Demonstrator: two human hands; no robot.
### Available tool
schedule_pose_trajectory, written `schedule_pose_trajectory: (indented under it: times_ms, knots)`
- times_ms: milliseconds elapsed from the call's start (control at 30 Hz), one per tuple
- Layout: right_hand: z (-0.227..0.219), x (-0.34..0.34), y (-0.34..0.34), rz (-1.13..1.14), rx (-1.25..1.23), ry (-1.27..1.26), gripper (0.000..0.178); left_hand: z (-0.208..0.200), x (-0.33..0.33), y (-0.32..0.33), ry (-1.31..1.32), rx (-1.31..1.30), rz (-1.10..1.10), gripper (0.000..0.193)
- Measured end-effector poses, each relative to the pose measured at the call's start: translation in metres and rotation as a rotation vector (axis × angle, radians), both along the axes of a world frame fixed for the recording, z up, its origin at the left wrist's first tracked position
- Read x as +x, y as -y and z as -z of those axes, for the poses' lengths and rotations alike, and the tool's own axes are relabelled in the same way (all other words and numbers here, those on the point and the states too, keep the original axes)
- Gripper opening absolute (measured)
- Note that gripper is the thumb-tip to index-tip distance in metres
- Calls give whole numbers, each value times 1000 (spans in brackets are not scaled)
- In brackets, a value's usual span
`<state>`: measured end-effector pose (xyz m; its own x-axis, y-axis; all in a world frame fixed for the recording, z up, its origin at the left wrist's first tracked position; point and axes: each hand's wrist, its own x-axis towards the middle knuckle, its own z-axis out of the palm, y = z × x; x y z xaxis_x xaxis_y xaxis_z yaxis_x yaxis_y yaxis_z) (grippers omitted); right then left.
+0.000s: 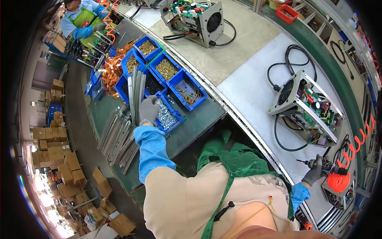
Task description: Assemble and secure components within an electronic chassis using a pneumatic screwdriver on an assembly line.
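My left hand [149, 110], in a grey glove, is over the near edge of the blue parts bins, beside a bundle of long metal strips [136, 89]. Its fingers are bent together, and whatever they pinch is hidden. Just right of it is a blue bin [170, 128] of small silver fasteners [165, 116]. At the lower right my gloved right hand [314, 172] is wrapped round a dark power screwdriver [328, 167], its bit pointing left. Further up the white bench stands an open metal-framed unit [308, 105] with a fan, circuit boards and a black cable.
More blue bins hold brass screws [166, 69] and black parts. Metal strips [119, 133] lie on the green table [191, 133]. Orange coiled hose [338, 182] hangs by the screwdriver. Another unit [195, 24] stands at the back; a co-worker [83, 20] is far left, cardboard boxes [55, 143] below.
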<state>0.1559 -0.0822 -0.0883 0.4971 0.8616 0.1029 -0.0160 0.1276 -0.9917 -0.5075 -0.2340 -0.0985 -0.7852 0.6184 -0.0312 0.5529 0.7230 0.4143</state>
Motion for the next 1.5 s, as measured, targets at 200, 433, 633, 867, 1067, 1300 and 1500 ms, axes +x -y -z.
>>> schedule_pose_trajectory:
  times_ms: [200, 433, 633, 867, 1067, 1300, 1500]
  knots:
    - [-2, -9, -8, 15, 8, 52, 36, 11, -61, -51, -225, -87, 112, 31]
    - [15, -1, -17, 63, -42, 55, 31, 21, -82, -82, 6, -459, 118, 38]
    - [4, -12, -14, -27, -23, -80, 36, 21, -76, -78, -144, -405, -12, 25]
    - [-34, 23, -28, -310, 145, -134, 39, 20, -60, -66, -206, -303, -122, 23]
    - [-61, 45, -28, -456, 177, -199, 39, -8, -13, -58, -344, 184, -213, 18]
    - [-95, 47, -31, -469, 293, -301, 42, 23, 165, -84, -114, 200, 438, 11]
    - [-134, 28, -58, -713, 469, -442, 39, 54, 177, -79, -322, 294, 499, 12]
